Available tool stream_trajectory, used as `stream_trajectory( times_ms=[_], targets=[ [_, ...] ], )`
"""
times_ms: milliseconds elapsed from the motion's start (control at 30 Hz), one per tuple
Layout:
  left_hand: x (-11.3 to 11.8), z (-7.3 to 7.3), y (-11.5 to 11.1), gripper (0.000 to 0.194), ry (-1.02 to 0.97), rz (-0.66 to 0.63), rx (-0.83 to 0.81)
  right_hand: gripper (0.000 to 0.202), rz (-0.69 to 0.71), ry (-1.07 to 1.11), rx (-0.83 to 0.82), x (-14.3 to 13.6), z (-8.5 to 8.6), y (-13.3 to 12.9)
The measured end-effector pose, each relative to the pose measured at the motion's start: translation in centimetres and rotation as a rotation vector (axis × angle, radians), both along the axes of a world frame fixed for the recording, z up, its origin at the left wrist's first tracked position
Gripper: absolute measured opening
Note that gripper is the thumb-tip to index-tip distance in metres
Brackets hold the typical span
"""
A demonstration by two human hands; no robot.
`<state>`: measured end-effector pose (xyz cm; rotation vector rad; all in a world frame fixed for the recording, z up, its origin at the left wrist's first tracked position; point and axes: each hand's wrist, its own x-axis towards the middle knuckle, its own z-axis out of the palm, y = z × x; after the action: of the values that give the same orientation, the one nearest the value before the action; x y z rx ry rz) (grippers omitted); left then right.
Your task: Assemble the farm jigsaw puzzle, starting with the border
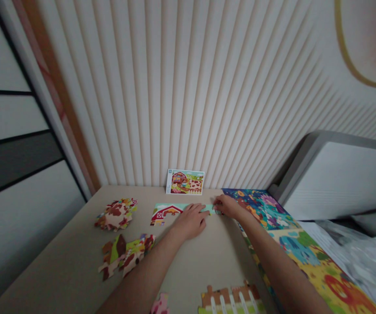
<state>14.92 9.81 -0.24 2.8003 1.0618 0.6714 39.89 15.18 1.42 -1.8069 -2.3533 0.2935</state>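
A partly joined jigsaw puzzle (171, 211) with a red barn and pale blue sky forms a strip near the back of the table. My left hand (191, 219) lies palm down over its middle, fingers stretched out and covering part of it. At the strip's right end, my right hand (226, 206) is closed, its fingertips bent down on a small light-blue puzzle piece (217, 212) that they largely hide. Whether that piece is joined to the strip I cannot tell. Behind the strip, a picture card (187, 182) of a farm scene leans against the ribbed wall.
Loose puzzle pieces lie in a heap (117, 214) at the left, with a second pile (125, 253) nearer. A joined fence section (230, 301) and a pink piece (160, 304) sit at the front. Colourful animal-picture boards (300, 248) run along the right side.
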Motion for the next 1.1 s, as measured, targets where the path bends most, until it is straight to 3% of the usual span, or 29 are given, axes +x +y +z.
stream_trajectory(
  times_ms=[200, 500, 867, 1100],
  targets=[
    [0.1, -0.2, 0.1, 0.040, 0.007, 0.007, -0.010, 0.021, -0.031, 0.006, 0.000, -0.2, -0.7, 0.0],
    [0.1, -0.2, 0.2, 0.041, 0.000, -0.002, -0.018, 0.015, 0.028, -0.029, 0.021, -0.6, 0.1, 0.0],
    [-0.1, -0.2, 0.3, 0.041, 0.009, -0.013, -0.032, 0.042, 0.063, -0.054, 0.149, 1.4, 0.0, -6.6],
    [0.0, 0.0, -0.1, 0.041, 0.022, -0.003, 0.027, 0.046, 0.025, -0.111, 0.201, 0.1, -0.7, -9.3]
  ],
)
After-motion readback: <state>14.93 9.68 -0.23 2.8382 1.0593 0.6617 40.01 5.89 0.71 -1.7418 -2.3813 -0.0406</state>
